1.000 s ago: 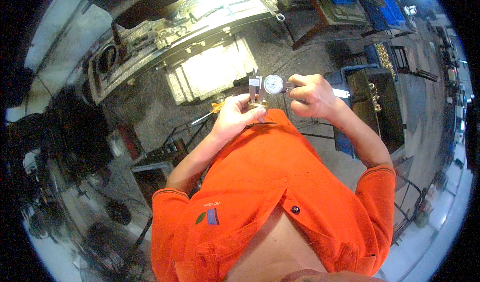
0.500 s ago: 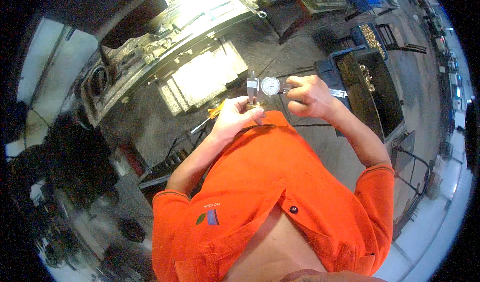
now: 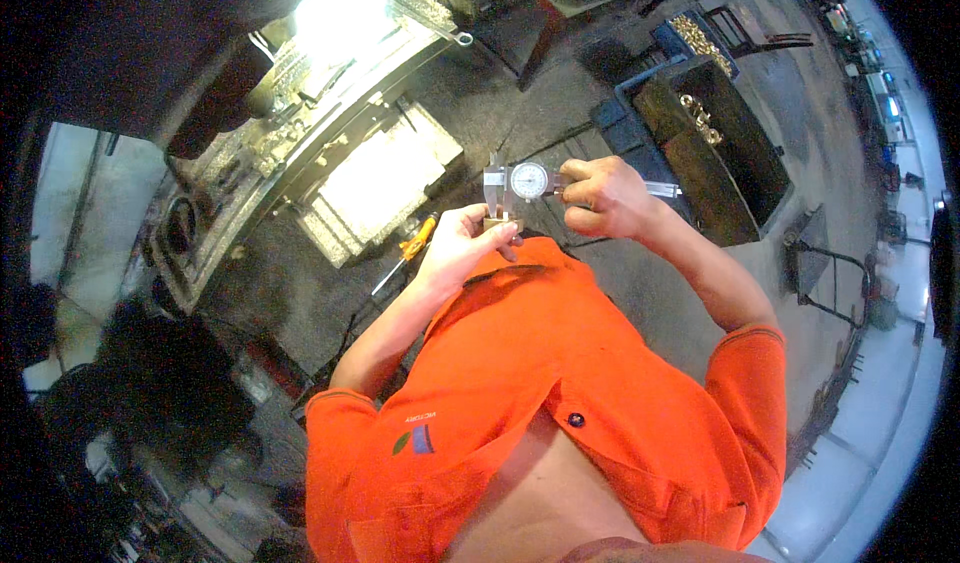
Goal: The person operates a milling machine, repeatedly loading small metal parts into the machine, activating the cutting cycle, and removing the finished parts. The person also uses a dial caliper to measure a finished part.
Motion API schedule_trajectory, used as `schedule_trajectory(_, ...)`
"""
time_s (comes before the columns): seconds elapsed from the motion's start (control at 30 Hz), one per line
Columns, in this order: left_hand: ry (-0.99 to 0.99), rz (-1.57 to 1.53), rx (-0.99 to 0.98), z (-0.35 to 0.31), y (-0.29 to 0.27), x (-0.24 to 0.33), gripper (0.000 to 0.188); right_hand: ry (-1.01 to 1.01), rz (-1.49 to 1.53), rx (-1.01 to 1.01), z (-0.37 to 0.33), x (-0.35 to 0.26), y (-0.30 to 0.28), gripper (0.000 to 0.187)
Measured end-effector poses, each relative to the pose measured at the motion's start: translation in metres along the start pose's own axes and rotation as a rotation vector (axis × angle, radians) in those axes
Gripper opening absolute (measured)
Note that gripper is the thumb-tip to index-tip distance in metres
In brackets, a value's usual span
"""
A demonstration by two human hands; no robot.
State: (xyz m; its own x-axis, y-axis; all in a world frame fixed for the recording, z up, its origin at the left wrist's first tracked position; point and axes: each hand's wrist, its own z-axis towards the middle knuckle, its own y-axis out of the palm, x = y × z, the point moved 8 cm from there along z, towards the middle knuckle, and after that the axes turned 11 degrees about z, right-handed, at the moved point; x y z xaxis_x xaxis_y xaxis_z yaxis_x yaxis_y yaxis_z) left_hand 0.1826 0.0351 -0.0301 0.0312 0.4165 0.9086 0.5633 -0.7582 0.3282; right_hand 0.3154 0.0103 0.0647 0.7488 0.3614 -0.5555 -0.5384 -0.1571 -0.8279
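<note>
In front of my orange shirt, my left hand (image 3: 462, 247) pinches a small brass-coloured part (image 3: 507, 221) between thumb and fingers. The jaws of a dial caliper (image 3: 529, 181) point down at this part and meet it, though the exact contact is too small to make out. My right hand (image 3: 608, 199) is closed round the caliper's beam, just right of its round white dial. The beam's bare end sticks out past my right wrist. Left of my left hand appears a screwdriver (image 3: 424, 235) with an orange handle.
A brightly lit machine bed (image 3: 250, 198) curves across the upper left, with a wrench (image 3: 463, 39) at its far end. Below it is a pale, stepped metal block (image 3: 375, 183). At right stand a dark bin (image 3: 680, 158) holding brass parts (image 3: 700, 121), a blue crate (image 3: 738, 66) and a cart (image 3: 835, 281).
The view has swung, so the machine and bins sit farther left. Both hands and the caliper appear slightly left and lower; the grips look the same.
</note>
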Motion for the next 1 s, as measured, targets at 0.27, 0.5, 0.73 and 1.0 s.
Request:
schedule_trajectory(0.27, 0.012, 0.047, 0.090, 0.020, 0.038, 0.009, 0.020, -0.028, 0.051, 0.038, -0.033, 0.028, -0.023, 0.021)
schedule_trajectory(0.5, -0.051, 0.139, 0.025, 0.071, 0.120, -0.006, 0.024, 0.077, 0.032, 0.219, -0.118, 0.082, -0.077, 0.023)
schedule_trajectory(0.73, -0.002, 0.560, -0.139, 0.143, 0.208, 0.021, 0.025, 0.404, 0.148, 0.732, -0.271, 0.121, -0.153, 0.015)
schedule_trajectory(1.0, 0.550, 1.344, -0.276, 0.274, 0.308, 0.065, 0.044, 0.787, 0.182, 0.934, -0.379, 0.084, -0.122, 0.014)
